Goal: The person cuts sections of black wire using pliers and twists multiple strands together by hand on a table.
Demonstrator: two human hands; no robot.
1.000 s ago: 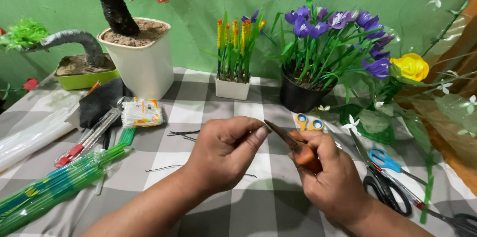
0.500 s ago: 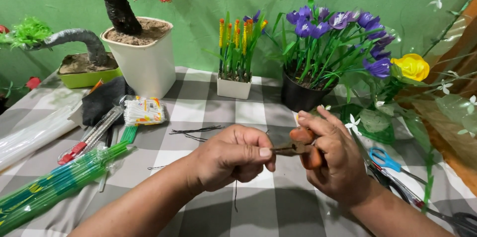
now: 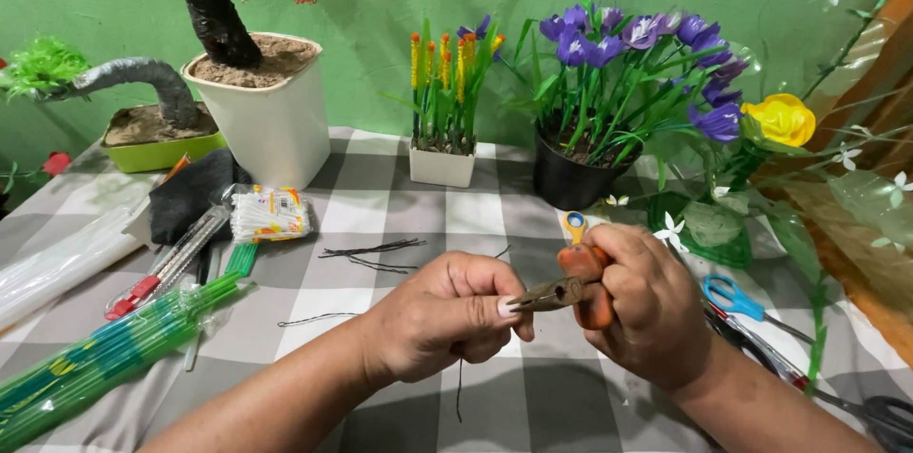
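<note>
Head view, looking down at a checked tablecloth [image 3: 380,215]. We see the right hand [image 3: 647,306] closed around the orange grips of a pair of pliers [image 3: 561,293], whose long axis runs nearly level, nose pointing toward the left hand [image 3: 447,315]. The left hand is curled into a loose fist, thumb and forefinger pinched at the plier tips, so that the two hands meet there, touching or almost so. A thin dark wire [image 3: 459,386] hangs from below the left fist, close to upright, roughly at a right angle to the pliers; we cannot tell whether its upper end sits between the plier tips or only between the fingertips, since the thumb hides that spot. The left hand is thus the nearer to the wire, with the pliers reaching it from the right. Well apart, farther up the table, lie loose dark wires [image 3: 371,253], a bundle of green sticks [image 3: 114,353] at the left, and blue-handled scissors [image 3: 737,299] just right of the right hand. Behind stand a white pot [image 3: 271,115], a small white planter [image 3: 442,166] and a black pot with purple flowers [image 3: 571,177].
</note>
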